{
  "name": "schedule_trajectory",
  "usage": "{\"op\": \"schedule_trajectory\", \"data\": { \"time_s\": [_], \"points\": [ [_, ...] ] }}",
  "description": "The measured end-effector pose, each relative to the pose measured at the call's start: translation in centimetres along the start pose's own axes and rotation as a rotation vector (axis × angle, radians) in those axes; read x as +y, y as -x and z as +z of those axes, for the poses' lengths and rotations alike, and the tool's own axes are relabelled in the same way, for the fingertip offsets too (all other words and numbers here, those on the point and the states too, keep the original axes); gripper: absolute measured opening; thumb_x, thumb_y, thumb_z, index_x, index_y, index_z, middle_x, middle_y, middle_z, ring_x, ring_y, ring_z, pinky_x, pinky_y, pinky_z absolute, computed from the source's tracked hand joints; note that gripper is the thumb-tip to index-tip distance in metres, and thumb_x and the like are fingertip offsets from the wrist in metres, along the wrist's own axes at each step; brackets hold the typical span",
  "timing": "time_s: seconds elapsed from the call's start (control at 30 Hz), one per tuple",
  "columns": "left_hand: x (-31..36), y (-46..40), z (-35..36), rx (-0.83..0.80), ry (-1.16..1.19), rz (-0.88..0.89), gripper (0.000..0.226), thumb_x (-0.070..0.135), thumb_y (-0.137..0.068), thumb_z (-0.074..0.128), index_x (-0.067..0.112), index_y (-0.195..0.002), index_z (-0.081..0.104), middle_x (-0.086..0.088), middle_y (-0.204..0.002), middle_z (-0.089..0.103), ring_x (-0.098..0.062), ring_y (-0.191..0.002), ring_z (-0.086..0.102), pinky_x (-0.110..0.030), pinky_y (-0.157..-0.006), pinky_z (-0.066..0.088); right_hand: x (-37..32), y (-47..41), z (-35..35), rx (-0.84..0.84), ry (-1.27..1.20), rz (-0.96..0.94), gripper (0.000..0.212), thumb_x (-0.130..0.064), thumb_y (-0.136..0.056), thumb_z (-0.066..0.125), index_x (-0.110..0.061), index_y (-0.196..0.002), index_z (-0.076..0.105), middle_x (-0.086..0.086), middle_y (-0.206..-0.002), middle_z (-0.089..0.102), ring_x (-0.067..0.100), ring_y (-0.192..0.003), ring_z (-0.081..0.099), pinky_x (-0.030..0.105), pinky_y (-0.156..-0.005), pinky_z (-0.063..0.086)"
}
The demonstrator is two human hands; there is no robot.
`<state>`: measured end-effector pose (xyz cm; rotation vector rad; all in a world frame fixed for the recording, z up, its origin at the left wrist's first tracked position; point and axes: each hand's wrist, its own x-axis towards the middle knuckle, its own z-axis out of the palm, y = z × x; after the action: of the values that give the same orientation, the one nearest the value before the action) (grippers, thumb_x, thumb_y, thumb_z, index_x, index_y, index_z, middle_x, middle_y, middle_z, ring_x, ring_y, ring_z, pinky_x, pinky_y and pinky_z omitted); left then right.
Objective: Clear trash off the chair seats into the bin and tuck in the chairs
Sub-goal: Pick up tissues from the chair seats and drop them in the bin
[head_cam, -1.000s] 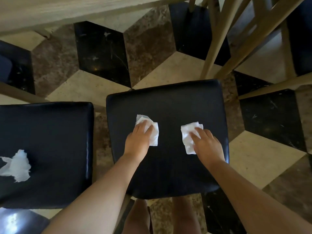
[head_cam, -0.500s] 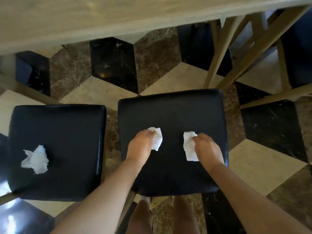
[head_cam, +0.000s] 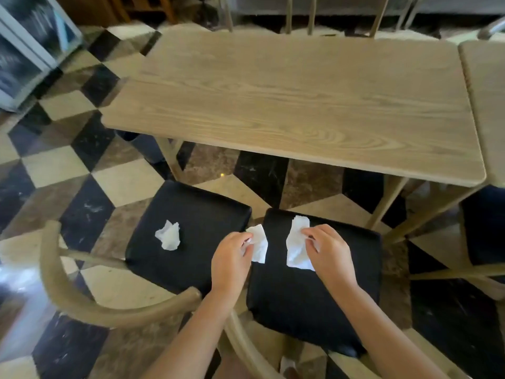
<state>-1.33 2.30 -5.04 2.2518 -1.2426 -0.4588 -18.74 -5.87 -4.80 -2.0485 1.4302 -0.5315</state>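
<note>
Two chairs with black padded seats stand side by side in front of a wooden table (head_cam: 300, 91). Over the right seat (head_cam: 314, 302), my left hand (head_cam: 232, 258) pinches one white tissue (head_cam: 259, 243) and my right hand (head_cam: 330, 253) pinches another white tissue (head_cam: 296, 242); both tissues are lifted off the cushion. A third crumpled tissue (head_cam: 169, 235) lies on the left seat (head_cam: 191, 214), apart from both hands. A dark bin (head_cam: 144, 146) stands under the table's left end, partly hidden by the tabletop.
The chairs' curved wooden backrests (head_cam: 90, 305) arc close to me at the lower left. A second table (head_cam: 489, 105) abuts on the right, with another black seat (head_cam: 483, 225) beneath it. The floor has a black, beige and brown diamond pattern. A glass-fronted cabinet (head_cam: 24, 50) stands far left.
Both hands have closed on the two tissues and raised them from the right seat. My view has tilted up and pulled back, so the tabletop and the bin are now in sight.
</note>
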Motion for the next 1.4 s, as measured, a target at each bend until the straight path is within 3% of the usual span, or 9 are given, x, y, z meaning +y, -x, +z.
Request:
{"op": "schedule_trajectory", "data": {
  "time_s": [0.1,0.33,0.7,0.93,1.0,1.1,1.17,1.3,1.4],
  "points": [
    [-1.6,2.2,-4.9,0.092,0.090,-0.073,0.022,0.017,-0.086,0.066,0.013,-0.107,0.068,-0.001,-0.102,0.070,-0.007,-0.091,0.061,-0.009,-0.079,0.040,-5.0,1.1,0.6,-0.027,0.014,-0.098,0.019,-0.008,-0.088,0.061,-0.012,-0.105,0.068,-0.003,-0.096,0.064,0.002,-0.076,0.052,0.004,-0.064,0.035],
    [-8.8,6.2,-15.5,0.221,0.168,-0.138,0.015,0.020,-0.086,0.065,0.015,-0.099,0.069,0.003,-0.094,0.068,-0.002,-0.079,0.054,-0.004,-0.068,0.039,-17.6,5.2,5.8,-0.070,-0.092,-0.231,0.021,-0.008,-0.086,0.063,-0.017,-0.104,0.069,-0.005,-0.100,0.065,0.000,-0.082,0.054,0.005,-0.068,0.036],
    [-24.7,10.6,-28.4,0.235,0.299,-0.383,0.021,0.029,-0.084,0.067,0.022,-0.103,0.071,0.015,-0.083,0.061,0.008,-0.069,0.053,-0.005,-0.057,0.035,-32.2,12.2,16.0,-0.068,-0.247,-0.175,0.020,-0.011,-0.083,0.068,-0.020,-0.102,0.069,-0.009,-0.097,0.065,-0.006,-0.083,0.055,0.005,-0.067,0.039],
    [-27.0,5.3,-30.0,0.170,0.492,-0.390,0.019,0.022,-0.082,0.070,0.019,-0.100,0.072,0.010,-0.088,0.067,0.003,-0.075,0.059,0.000,-0.056,0.044,-36.2,10.0,18.6,-0.056,-0.259,-0.200,0.020,-0.011,-0.082,0.069,-0.024,-0.098,0.068,-0.016,-0.091,0.062,-0.011,-0.084,0.056,0.004,-0.065,0.043],
    [-27.4,3.1,-30.3,0.134,0.533,-0.370,0.017,0.020,-0.081,0.071,0.018,-0.098,0.073,0.010,-0.087,0.069,0.002,-0.077,0.062,-0.002,-0.058,0.045,-37.4,8.4,19.6,-0.055,-0.279,-0.261,0.020,-0.011,-0.081,0.069,-0.025,-0.095,0.069,-0.015,-0.090,0.064,-0.009,-0.089,0.057,0.004,-0.073,0.045],
    [-28.0,-0.8,-30.8,0.082,0.546,-0.312,0.009,0.022,-0.080,0.071,0.026,-0.087,0.074,0.016,-0.077,0.069,0.001,-0.073,0.064,-0.005,-0.056,0.045,-39.6,5.3,22.1,-0.094,-0.280,-0.370,0.019,-0.012,-0.080,0.071,-0.023,-0.095,0.069,-0.010,-0.093,0.066,0.002,-0.089,0.062,0.013,-0.076,0.051],
    [-28.4,-3.7,-31.5,0.049,0.549,-0.291,0.014,0.022,-0.079,0.071,0.036,-0.074,0.070,0.017,-0.071,0.068,0.001,-0.066,0.063,-0.008,-0.052,0.044,-41.1,2.9,24.2,-0.114,-0.218,-0.410,0.017,-0.011,-0.081,0.071,-0.018,-0.096,0.069,-0.002,-0.097,0.067,0.009,-0.089,0.063,0.025,-0.076,0.056],
    [-29.8,-8.5,-33.7,0.009,0.778,-0.414,0.022,0.018,-0.078,0.073,0.036,-0.066,0.072,0.014,-0.071,0.072,0.001,-0.068,0.067,-0.010,-0.056,0.048,-43.0,-1.7,27.1,-0.103,-0.165,-0.380,0.015,-0.015,-0.083,0.068,-0.015,-0.099,0.068,0.000,-0.098,0.067,0.011,-0.089,0.062,0.033,-0.076,0.057],
    [-31.1,-11.2,-34.5,-0.065,0.940,-0.539,0.010,0.016,-0.081,0.070,0.022,-0.077,0.077,0.000,-0.081,0.076,-0.009,-0.074,0.070,-0.018,-0.060,0.053,-44.1,-4.5,28.8,-0.128,-0.178,-0.383,0.015,-0.014,-0.084,0.068,-0.015,-0.099,0.068,-0.001,-0.097,0.067,0.012,-0.086,0.062,0.035,-0.073,0.057]
  ]
}}
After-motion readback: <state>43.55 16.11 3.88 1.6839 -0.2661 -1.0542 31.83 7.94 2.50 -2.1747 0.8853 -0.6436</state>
